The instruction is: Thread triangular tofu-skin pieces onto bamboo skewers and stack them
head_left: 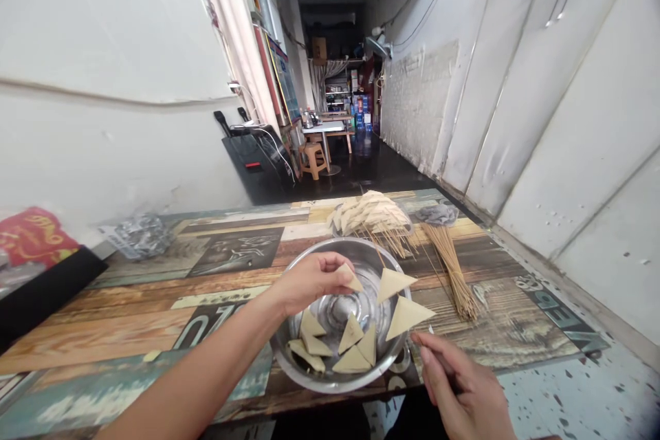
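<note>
Left hand: grip clamped on a pale triangle above the metal bowl, where loose triangles lie, presumably for easy reach.
Right hand: fingers together, apparently on the lower end of a skewer, two triangles spread along it near the rim.
Skewer bundle: right of the bowl, likely kept handy.
Bench lettering: what looks like a U at left.
Red packet: script unreadable.

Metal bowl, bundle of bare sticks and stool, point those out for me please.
Metal bowl (340, 308): head view, bare floor inside it.
Bundle of bare sticks (452, 268): head view, midway along the sticks.
Stool (312, 149): head view, around its seat.
</note>
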Demonstrator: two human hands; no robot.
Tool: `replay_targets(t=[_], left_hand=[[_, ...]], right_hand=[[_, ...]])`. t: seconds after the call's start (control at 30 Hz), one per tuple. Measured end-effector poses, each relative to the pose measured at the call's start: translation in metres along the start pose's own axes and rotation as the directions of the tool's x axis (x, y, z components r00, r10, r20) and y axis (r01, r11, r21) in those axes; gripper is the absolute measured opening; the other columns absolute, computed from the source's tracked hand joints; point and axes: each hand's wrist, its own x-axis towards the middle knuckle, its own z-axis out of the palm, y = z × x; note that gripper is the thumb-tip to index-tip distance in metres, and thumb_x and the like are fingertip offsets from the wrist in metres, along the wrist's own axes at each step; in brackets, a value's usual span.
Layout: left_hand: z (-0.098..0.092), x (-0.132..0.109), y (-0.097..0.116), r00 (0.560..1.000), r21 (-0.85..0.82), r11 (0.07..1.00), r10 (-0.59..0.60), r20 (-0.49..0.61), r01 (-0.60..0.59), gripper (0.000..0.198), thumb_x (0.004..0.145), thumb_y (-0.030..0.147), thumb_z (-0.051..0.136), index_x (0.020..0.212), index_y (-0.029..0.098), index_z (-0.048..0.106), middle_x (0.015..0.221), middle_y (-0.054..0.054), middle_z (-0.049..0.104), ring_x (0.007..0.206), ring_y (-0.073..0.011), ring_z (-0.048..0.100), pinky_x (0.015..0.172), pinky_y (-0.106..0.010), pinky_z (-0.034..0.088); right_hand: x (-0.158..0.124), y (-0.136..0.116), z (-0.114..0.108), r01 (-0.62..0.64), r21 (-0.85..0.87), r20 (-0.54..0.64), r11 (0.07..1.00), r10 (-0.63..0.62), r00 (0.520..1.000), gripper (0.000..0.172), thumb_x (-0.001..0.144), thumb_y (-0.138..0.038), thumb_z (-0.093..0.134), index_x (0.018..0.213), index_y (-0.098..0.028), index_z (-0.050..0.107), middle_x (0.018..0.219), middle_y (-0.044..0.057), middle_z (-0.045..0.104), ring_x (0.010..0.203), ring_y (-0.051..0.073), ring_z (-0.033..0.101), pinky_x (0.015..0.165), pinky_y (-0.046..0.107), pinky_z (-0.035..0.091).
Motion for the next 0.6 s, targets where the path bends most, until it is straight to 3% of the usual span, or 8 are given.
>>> replay_targets(t=[0.13, 0.27, 0.33, 0.4, 0.5, 0.6], left_hand=[[0.000, 0.010, -0.001, 0.980, -0.373, 0.927, -0.041, -0.196, -0.036, 0.012, 0.073, 0.009, 0.067, 0.084, 0.011, 0.064, 0.082, -0.004, 0.064, 0.077, -0.0115, 0.063, 0.084, -0.025, 0.050], [-0.004, 0.015, -0.007, 0.951, -0.395, 0.916, -0.053, -0.305, -0.075, 0.004, 0.078, 0.011, 0.062, 0.081, 0.013, 0.064, 0.085, -0.004, 0.064, 0.074, -0.0104, 0.061, 0.075, -0.024, 0.049], [-0.010, 0.017, -0.010, 0.951, -0.176, 0.980, 0.032, -0.307, -0.089, 0.007, 0.077, 0.020, 0.064, 0.081, 0.015, 0.066, 0.086, -0.004, 0.064, 0.072, -0.0107, 0.058, 0.070, -0.023, 0.047], [-0.016, 0.017, -0.012, 0.948, 0.227, 0.967, 0.173, -0.266, -0.113, 0.012, 0.075, 0.025, 0.065, 0.081, 0.016, 0.070, 0.086, -0.004, 0.065, 0.076, -0.0130, 0.056, 0.072, -0.024, 0.044], [-0.025, 0.021, -0.012, 0.932, 0.698, 0.702, 0.332, -0.143, -0.143, 0.014, 0.072, 0.028, 0.065, 0.080, 0.020, 0.075, 0.083, -0.004, 0.065, 0.083, -0.0170, 0.056, 0.078, -0.026, 0.040], [-0.030, 0.029, -0.011, 0.952, 0.811, 0.567, 0.305, -0.040, -0.147, 0.018, 0.073, 0.032, 0.063, 0.083, 0.024, 0.076, 0.081, -0.002, 0.065, 0.080, -0.0167, 0.057, 0.075, -0.025, 0.040]], right_hand=[[-0.003, 0.000, 0.005, 0.027, 0.012, 0.013, 1.000, -0.027, 1.000, 0.023, 0.088, -0.032, 0.051, 0.098, -0.019, 0.068, 0.045, -0.003, 0.052, 0.044, 0.012, 0.057, 0.049, 0.017, 0.049], [-0.002, -0.001, 0.006, 0.050, 0.011, 0.041, 0.999, -0.051, 0.998, 0.024, 0.089, -0.033, 0.049, 0.098, -0.020, 0.068, 0.044, -0.003, 0.052, 0.041, 0.012, 0.055, 0.047, 0.017, 0.049], [-0.001, -0.002, 0.005, 0.054, 0.010, 0.042, 0.999, -0.054, 0.998, 0.026, 0.089, -0.035, 0.049, 0.097, -0.019, 0.068, 0.044, -0.002, 0.053, 0.043, 0.013, 0.058, 0.049, 0.018, 0.050], [0.000, -0.003, 0.005, 0.047, 0.012, 0.040, 0.999, -0.047, 0.998, 0.026, 0.089, -0.036, 0.050, 0.096, -0.019, 0.069, 0.044, -0.002, 0.053, 0.045, 0.014, 0.059, 0.050, 0.018, 0.051], [0.000, -0.003, 0.005, 0.029, 0.018, 0.036, 0.999, -0.029, 0.999, 0.027, 0.088, -0.037, 0.051, 0.097, -0.019, 0.069, 0.043, -0.002, 0.052, 0.045, 0.014, 0.059, 0.050, 0.018, 0.051], [-0.002, 0.000, 0.006, 0.016, 0.022, 0.033, 1.000, -0.017, 0.999, 0.025, 0.089, -0.035, 0.051, 0.098, -0.019, 0.068, 0.044, -0.003, 0.050, 0.045, 0.013, 0.057, 0.052, 0.018, 0.050]])
